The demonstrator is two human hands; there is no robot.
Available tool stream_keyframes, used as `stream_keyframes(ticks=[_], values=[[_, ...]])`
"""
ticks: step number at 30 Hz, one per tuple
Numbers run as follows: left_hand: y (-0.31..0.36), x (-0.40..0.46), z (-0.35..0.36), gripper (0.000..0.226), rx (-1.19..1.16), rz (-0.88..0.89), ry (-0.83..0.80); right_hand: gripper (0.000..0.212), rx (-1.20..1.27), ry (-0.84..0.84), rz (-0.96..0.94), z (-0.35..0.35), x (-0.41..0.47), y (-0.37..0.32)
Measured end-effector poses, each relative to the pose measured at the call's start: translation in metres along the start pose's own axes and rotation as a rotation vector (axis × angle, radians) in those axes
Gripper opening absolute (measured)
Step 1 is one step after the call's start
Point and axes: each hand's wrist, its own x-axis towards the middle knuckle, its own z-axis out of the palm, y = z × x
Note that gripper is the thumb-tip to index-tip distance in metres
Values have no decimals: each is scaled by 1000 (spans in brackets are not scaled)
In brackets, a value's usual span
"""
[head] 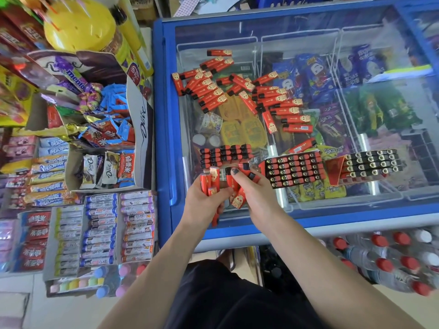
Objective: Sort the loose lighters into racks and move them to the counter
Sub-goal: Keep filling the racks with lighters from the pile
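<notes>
Three racks [293, 169], roughly forty loose lighters [240, 89]

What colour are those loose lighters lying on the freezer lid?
Red with black tops and a gold end, clearest in the head view: loose lighters.

Red lighters [240, 91] with gold cartoon ends lie scattered flat across the far part of the freezer lid [308, 27]. Three racks [293, 168] stand in a row along its near part, packed upright; the left rack [225, 155] shows black caps.
</notes>
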Motion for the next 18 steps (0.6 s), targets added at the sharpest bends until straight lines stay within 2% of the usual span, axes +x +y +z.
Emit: stream_keyframes(ticks=[4,6,8,11,15,18], values=[[0,2,-6,22,100,69,64,19,-194,40,-62,-7,3,-3],[2,3,-9,25,169,112,87,19,-260,3,-122,-13,4,-7],[3,5,-10,28,224,147,107,19,-253,-114,-137,-16,3,-13],[0,7,-10,28,301,202,106,15,-226,-226,-51,-15,2,-16],[-3,9,-8,25,320,232,90,8,-120,-214,41,-14,5,-12],[-7,14,-11,21,303,163,129,6,-82,-169,23,-18,12,-9]])
